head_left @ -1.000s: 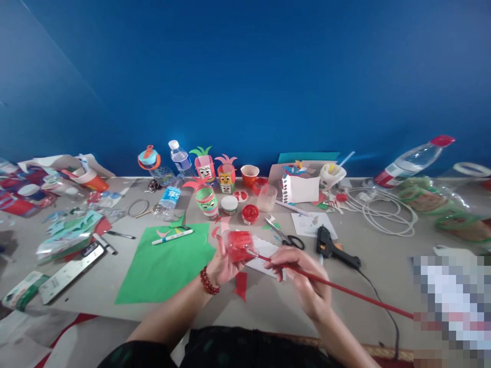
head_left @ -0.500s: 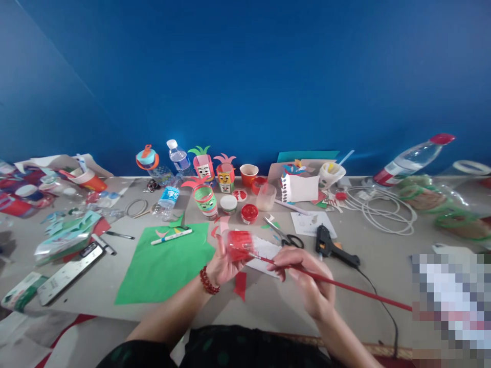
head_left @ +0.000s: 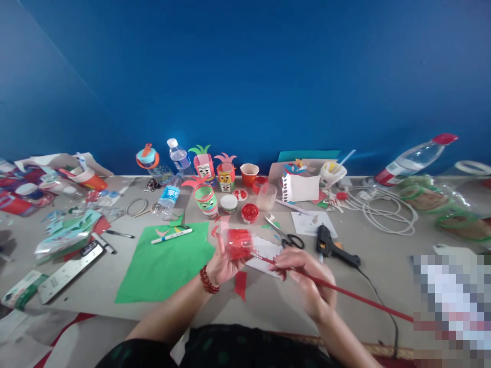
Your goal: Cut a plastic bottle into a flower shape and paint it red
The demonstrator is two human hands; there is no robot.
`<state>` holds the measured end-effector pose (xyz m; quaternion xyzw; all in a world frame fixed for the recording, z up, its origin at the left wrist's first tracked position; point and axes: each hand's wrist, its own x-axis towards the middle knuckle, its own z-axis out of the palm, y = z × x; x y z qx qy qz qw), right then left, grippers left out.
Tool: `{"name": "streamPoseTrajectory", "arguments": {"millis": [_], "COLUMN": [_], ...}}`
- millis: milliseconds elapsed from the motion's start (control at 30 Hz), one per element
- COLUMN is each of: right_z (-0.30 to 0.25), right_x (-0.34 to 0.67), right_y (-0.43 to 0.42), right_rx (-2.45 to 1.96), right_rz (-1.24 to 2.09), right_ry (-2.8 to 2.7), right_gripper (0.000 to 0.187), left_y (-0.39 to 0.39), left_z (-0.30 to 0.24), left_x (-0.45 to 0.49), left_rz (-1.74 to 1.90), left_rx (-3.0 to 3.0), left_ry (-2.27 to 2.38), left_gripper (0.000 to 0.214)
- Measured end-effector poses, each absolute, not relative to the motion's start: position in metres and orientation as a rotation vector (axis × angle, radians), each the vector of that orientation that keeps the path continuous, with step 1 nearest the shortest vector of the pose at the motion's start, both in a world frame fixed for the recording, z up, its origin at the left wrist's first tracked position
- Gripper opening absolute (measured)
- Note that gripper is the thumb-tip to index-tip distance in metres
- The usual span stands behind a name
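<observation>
My left hand (head_left: 224, 267), with a beaded bracelet at the wrist, is wrapped round a clear plastic cup (head_left: 239, 243) coated in red paint and tipped on its side. My right hand (head_left: 309, 278) grips a long red paintbrush (head_left: 356, 298), whose tip touches the cup or lies right beside it. An open pot of red paint (head_left: 250, 212) stands just beyond the cup. Close to it are a white-lidded pot (head_left: 229, 204) and a paint-smeared lid (head_left: 240, 195). Under the hands lie white paper (head_left: 266, 250) and a red paper scrap (head_left: 240, 285).
Green paper (head_left: 161, 271) with a marker (head_left: 171, 236) lies to the left. Scissors (head_left: 286, 236) and a corded glue gun (head_left: 333, 247) are on the right. Decorated paper cups (head_left: 225, 175), a water bottle (head_left: 168, 201) and a tilted bottle (head_left: 414, 158) stand by the blue wall (head_left: 245, 76).
The cup and my left hand have barely moved. The brush tip has shifted very slightly along the cup's lower right edge. Everything else on the table stays in place.
</observation>
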<state>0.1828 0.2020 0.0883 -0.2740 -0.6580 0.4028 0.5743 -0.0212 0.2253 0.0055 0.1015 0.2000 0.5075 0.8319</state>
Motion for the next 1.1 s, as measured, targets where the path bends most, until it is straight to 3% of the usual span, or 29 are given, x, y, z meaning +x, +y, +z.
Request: {"name": "streamPoseTrajectory", "arguments": {"millis": [1100], "right_z": [0.095], "right_x": [0.165], "right_y": [0.201], "right_rx": [-0.594], "right_rz": [0.572], "right_ry": [-1.77], "right_gripper": [0.033], "left_y": [0.226], "left_z": [0.006], "left_x": [-0.02], "left_rz": [1.159], "left_rx": [0.224], "left_ry": [0.494], "left_gripper": [0.071]}}
